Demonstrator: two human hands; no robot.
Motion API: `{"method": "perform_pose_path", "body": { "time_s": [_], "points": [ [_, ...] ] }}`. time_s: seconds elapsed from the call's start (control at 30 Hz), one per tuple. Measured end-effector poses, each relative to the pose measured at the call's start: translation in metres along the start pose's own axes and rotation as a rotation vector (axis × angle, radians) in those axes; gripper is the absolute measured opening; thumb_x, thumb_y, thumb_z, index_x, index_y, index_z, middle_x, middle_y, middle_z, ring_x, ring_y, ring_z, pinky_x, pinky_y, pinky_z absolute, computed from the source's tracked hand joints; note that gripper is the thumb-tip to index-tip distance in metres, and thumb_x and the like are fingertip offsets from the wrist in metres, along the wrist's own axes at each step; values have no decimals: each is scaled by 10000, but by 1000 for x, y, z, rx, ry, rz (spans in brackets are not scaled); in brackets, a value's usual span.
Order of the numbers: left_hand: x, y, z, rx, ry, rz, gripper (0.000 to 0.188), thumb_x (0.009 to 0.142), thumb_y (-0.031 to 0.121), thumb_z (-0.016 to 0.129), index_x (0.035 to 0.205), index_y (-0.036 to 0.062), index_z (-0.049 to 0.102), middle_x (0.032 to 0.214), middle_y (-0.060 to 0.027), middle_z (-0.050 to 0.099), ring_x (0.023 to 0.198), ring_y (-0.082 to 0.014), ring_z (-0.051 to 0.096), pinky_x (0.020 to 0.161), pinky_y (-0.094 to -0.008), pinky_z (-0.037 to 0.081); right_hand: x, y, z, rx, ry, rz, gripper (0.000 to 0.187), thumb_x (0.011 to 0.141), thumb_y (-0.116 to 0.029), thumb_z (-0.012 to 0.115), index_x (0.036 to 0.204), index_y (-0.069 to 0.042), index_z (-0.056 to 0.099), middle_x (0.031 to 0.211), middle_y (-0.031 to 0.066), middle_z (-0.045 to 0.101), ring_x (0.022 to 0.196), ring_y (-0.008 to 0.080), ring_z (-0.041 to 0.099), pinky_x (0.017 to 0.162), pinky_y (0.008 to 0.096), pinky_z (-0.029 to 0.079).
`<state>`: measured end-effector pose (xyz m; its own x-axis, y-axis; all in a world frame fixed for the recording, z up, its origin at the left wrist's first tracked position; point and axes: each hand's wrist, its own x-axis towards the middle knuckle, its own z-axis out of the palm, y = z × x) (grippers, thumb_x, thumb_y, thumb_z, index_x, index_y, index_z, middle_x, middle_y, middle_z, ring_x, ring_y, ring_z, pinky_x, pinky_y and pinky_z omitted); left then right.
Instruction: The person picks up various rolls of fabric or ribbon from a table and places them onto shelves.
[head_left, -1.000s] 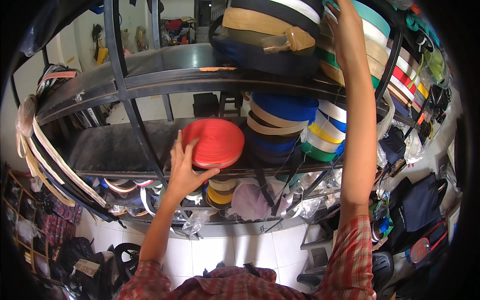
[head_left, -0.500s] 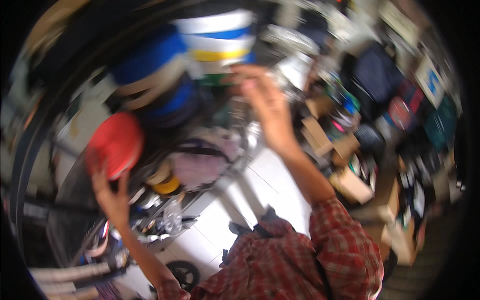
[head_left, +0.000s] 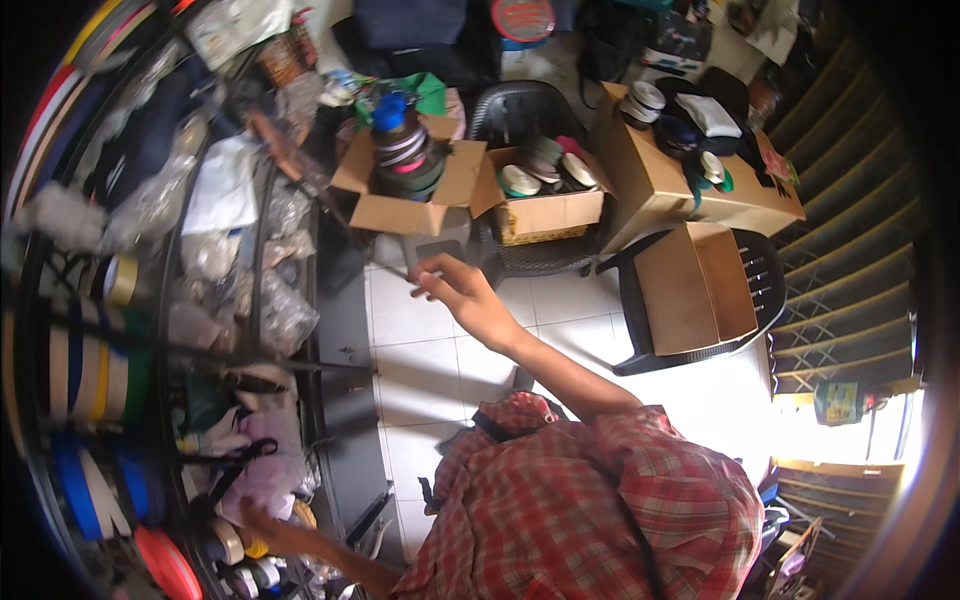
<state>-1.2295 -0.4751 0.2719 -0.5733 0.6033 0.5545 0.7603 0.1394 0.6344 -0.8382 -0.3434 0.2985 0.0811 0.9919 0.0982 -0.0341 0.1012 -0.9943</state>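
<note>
My right hand (head_left: 462,295) is raised over the tiled floor, its fingers loosely bent and apart, with nothing seen in them. It is nearest to an open cardboard box (head_left: 455,190) of stacked ribbon rolls. Low on the left, my left hand (head_left: 265,527) reaches to the shelf rack; its fingers are blurred and partly hidden. Beside it are a cream roll (head_left: 226,541), a yellow roll (head_left: 255,546) and a lilac cloth bundle (head_left: 268,455). A red ribbon roll (head_left: 168,566) stands farther left, apart from that hand, below blue and white rolls (head_left: 100,490).
Black shelves (head_left: 180,330) with plastic-wrapped goods line the left side. Ahead stand a second box (head_left: 548,215) of rolls on a black chair (head_left: 510,110) and a large carton (head_left: 650,170). A black chair at right bears an open box (head_left: 697,290). A folding metal gate (head_left: 850,300) is beyond.
My view has swung right, bringing boxes and chairs to the middle. The left hand, earlier at the red roll, is now apart from it. The right hand no longer appears beside the white-and-yellow rolls.
</note>
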Motion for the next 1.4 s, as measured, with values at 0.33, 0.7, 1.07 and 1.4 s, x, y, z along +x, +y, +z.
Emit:
{"method": "perform_pose_path", "body": {
  "time_s": [0.33,0.7,1.07,1.4],
  "points": [
    [-128,281,218,-765,-1024,83,276,887,61,590,1134,-52,539,987,-139,633,791,-163,629,710,-265,507,-55,49,-225,-137,307,127,241,889,-202,628,1028,-5,625,849,101,683,740,162,656,656,299,500],
    [-216,427,346,-878,-1535,-10,159,858,86,662,972,-22,634,734,-67,678,492,-42,526,420,-191,366,-86,74,-346,90,806,411,289,914,-255,596,933,25,668,706,67,647,506,92,559,456,226,420],
    [-269,574,490,-893,-2001,123,198,923,180,597,976,-3,647,697,7,602,524,-17,492,469,-181,371,-23,72,-454,-81,1353,428,231,886,-192,650,845,33,682,596,16,577,425,67,472,373,226,354],
    [-322,663,569,-724,-2194,350,229,893,162,635,1048,-5,664,619,0,602,478,-17,482,435,-195,371,24,97,-578,15,1296,272,216,870,-125,648,1024,26,636,797,59,661,644,87,607,495,228,460]
  ]
}}
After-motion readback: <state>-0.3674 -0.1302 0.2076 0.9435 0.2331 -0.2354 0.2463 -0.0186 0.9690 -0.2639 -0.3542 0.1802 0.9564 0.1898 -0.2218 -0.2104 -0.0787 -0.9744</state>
